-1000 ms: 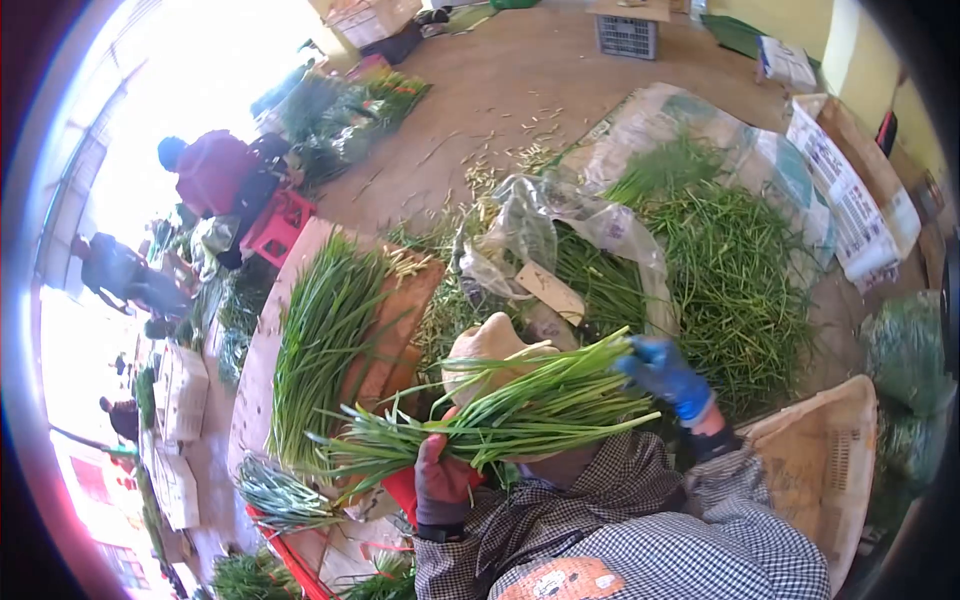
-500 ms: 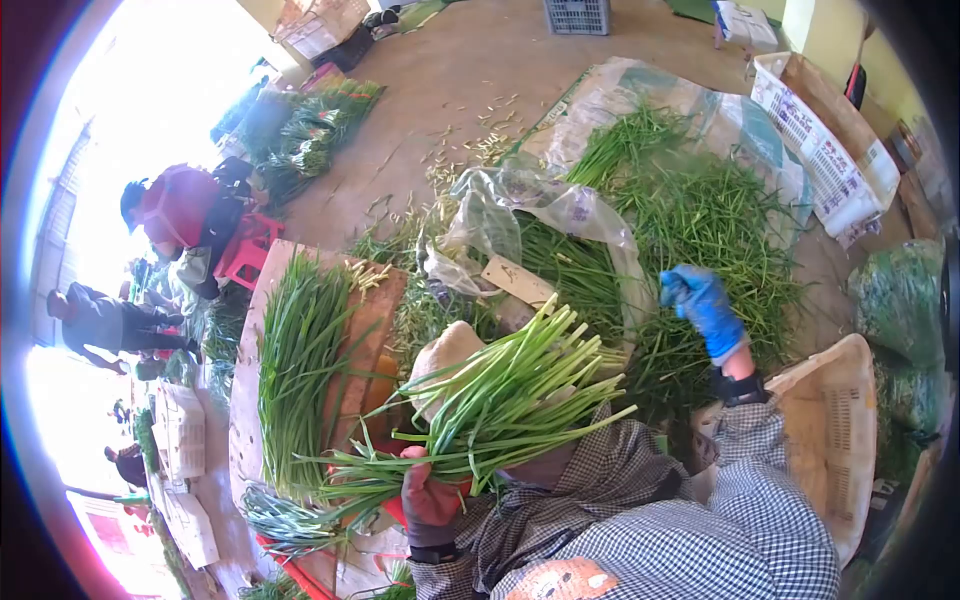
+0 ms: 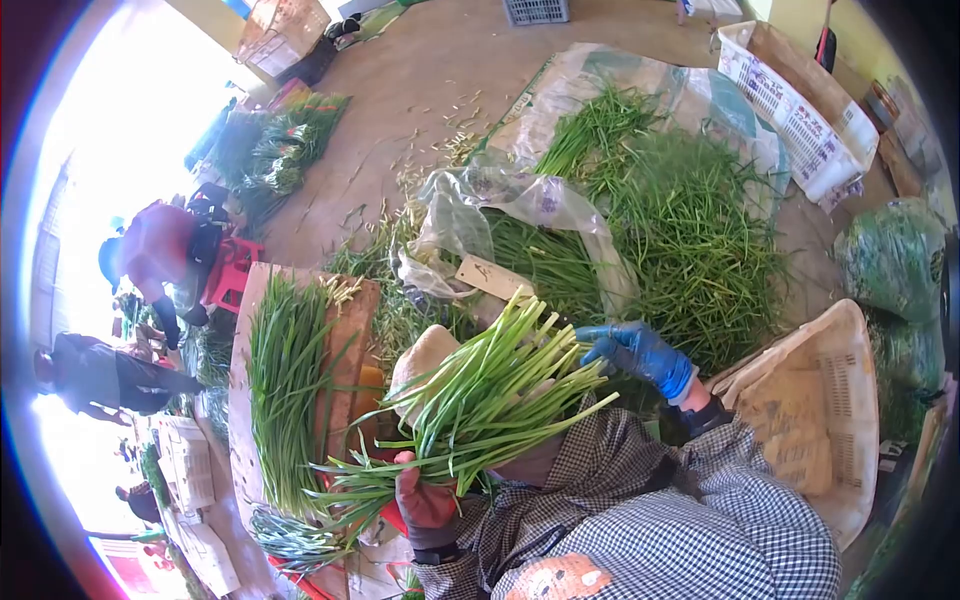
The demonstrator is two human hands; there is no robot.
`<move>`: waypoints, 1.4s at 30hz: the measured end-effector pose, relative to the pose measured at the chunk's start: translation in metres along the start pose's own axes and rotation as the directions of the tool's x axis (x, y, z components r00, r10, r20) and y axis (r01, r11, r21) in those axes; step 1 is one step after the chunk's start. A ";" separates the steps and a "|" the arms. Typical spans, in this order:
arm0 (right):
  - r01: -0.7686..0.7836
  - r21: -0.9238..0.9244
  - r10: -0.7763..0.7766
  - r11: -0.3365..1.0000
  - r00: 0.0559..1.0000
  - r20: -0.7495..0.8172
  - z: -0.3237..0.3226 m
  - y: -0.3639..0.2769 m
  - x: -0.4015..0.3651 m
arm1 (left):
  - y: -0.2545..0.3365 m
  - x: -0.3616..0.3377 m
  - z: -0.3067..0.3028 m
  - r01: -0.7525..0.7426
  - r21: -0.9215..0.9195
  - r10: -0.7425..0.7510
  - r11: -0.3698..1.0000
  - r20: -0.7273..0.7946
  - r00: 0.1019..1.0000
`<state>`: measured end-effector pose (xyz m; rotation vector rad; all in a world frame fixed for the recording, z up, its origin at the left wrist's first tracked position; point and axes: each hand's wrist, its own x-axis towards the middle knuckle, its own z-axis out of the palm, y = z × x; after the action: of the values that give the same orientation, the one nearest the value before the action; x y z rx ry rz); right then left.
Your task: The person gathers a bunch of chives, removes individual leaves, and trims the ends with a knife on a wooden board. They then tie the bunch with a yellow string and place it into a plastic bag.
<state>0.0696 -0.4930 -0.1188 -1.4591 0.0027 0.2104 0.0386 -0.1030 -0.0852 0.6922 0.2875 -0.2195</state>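
A bunch of long green stalks (image 3: 500, 390) with pale ends pointing up and right lies in my left hand (image 3: 425, 505), which wears a dark red glove and is closed round its leafy end. My right hand (image 3: 640, 360), in a blue glove, is at the pale ends, its fingers reaching to the stalk tips; whether it pinches any is too small to tell. Under the bunch shows a beige rounded object (image 3: 422, 368). To the left, more green stalks (image 3: 285, 390) lie on a wooden board (image 3: 345, 400).
A heap of loose greens (image 3: 690, 240) lies on plastic sheeting, beside an open clear bag (image 3: 455, 215). A white crate (image 3: 850, 400) stands at right, another (image 3: 790, 110) behind. Two people (image 3: 160, 245) (image 3: 95, 375) are at left.
My right hand has moved left and down from over the heap to the pale ends of the bunch. My left hand still holds the bunch. The whole view has shifted slightly.
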 end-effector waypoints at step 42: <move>0.030 -0.457 -0.122 0.889 0.977 -0.174 -0.040 -0.025 -0.035 | 0.008 0.005 -0.006 -0.125 -0.105 0.120 0.987 -0.055 0.991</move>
<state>0.0442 -0.5397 -0.0940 -1.9396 0.0622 -0.0056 0.0444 -0.0938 -0.0861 0.6062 0.3003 -0.0695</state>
